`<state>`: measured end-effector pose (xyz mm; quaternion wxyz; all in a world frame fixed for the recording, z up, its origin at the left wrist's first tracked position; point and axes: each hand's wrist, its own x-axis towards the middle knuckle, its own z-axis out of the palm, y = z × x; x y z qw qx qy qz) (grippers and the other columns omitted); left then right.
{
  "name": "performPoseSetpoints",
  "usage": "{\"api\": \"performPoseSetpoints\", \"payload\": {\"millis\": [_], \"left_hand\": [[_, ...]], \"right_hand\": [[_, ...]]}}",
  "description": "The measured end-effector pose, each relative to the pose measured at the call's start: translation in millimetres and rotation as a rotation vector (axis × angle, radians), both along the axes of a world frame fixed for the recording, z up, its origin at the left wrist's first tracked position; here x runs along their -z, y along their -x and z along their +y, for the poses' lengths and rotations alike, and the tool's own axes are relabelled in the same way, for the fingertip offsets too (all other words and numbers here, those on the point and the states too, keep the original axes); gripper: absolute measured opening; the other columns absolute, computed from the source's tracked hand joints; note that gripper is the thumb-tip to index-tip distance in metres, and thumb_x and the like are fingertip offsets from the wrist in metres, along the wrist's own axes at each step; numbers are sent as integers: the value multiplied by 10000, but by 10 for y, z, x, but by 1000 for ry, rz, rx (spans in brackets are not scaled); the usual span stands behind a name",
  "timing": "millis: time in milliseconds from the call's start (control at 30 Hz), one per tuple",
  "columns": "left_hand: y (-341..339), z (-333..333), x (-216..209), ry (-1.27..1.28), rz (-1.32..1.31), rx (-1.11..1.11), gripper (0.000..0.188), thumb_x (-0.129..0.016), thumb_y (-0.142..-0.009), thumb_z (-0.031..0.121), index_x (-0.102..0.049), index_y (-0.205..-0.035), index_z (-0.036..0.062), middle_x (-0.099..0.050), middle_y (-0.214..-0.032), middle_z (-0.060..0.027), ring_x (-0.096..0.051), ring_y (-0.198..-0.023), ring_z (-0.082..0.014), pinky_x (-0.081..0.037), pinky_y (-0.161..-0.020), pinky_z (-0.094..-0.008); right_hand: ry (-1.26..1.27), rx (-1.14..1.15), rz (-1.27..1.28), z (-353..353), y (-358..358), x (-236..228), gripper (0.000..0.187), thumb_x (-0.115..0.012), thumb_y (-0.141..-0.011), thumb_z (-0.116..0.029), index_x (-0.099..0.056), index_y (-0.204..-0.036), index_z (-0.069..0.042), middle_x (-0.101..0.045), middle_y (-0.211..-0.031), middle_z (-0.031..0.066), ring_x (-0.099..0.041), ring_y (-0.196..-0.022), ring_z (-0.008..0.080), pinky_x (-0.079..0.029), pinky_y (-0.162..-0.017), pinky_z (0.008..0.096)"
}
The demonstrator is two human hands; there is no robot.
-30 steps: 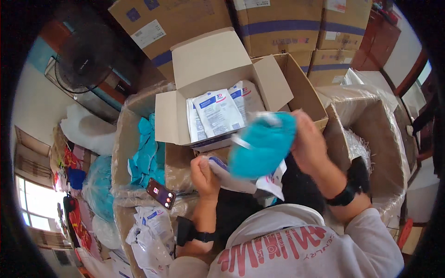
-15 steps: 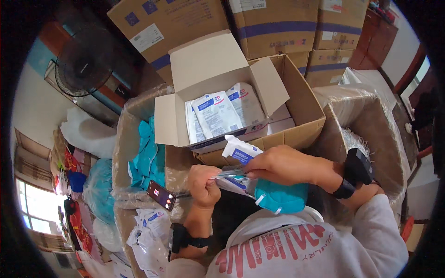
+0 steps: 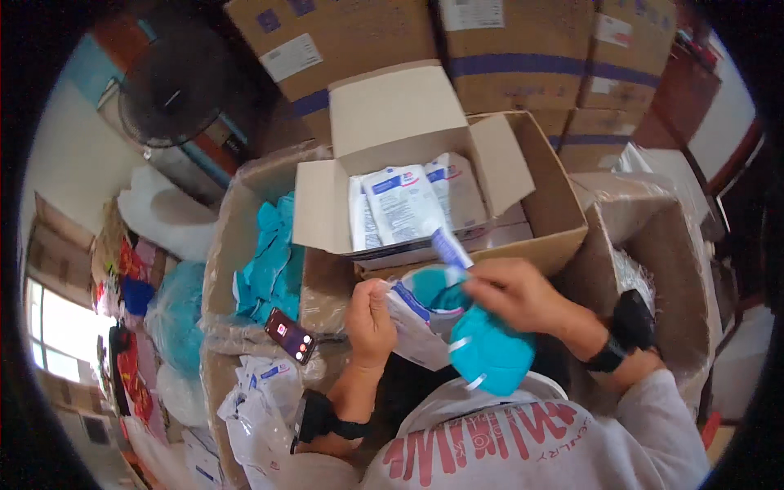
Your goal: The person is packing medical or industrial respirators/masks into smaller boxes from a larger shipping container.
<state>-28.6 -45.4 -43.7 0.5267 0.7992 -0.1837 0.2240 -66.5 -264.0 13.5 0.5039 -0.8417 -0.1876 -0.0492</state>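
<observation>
My left hand [image 3: 371, 322] grips the edge of a white pouch [image 3: 420, 331] with a blue band. The pouch's mouth gapes, and teal material [image 3: 429, 286] shows inside it. Between the fingers of my right hand [image 3: 514, 298], a narrow white and blue strip of packaging [image 3: 452, 247] sticks up. Its fingers are at the right side of the pouch mouth and slightly blurred. Below that hand, in front of my collar, is a teal cup-shaped mask [image 3: 494, 351] with white tabs; what holds it there is hidden.
Ahead, an open carton [image 3: 322, 204] holds white packets [image 3: 400, 200] and sits in a larger brown box [image 3: 555, 245]. Teal masks [image 3: 269, 269] fill a box at left, near a phone [image 3: 290, 335]. Plastic wrappers [image 3: 265, 408] lie lower left. Closed cartons [image 3: 523, 73] are stacked behind.
My hands have moved slightly apart. The pouch mouth has opened, showing teal inside, and the strip in my right hand now points upward. The whole view has shifted a little.
</observation>
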Motion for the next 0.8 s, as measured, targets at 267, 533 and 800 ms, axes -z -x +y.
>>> {"api": "performPoseSetpoints", "payload": {"millis": [267, 533, 800], "left_hand": [[-774, 1198, -45, 621, 416, -311, 263, -438, -921, 259, -520, -966, 13, -526, -892, -33, -488, -823, -130, -414, -731, -278], [-2243, 3251, 308, 8, 22, -1096, 416, -382, -917, 308, -574, -959, -59, -601, -907, -222, -555, -814, -374, -436, -757, -398], [-1305, 4427, 337, 269, 278, -605, 435, -422, -879, 356, -564, -946, -49, -595, -825, -192, -583, -762, -296, -465, -695, -381]], "right_hand": [[-1118, 636, 177, -1263, 38, 301, 229, -530, -877, -254, -557, -1025, -81, -558, -837, 2, -530, -760, 83, -424, -651, 216], [-791, 738, 224, -1208, 142, 351, 223, -494, -900, -267, -553, -988, -70, -537, -759, -36, -503, -652, 31, -408, -563, 186], [-633, 805, 268, -1162, 487, 443, 258, -531, -884, -261, -574, -989, -29, -551, -825, -22, -491, -718, 46, -393, -629, 192]]}}
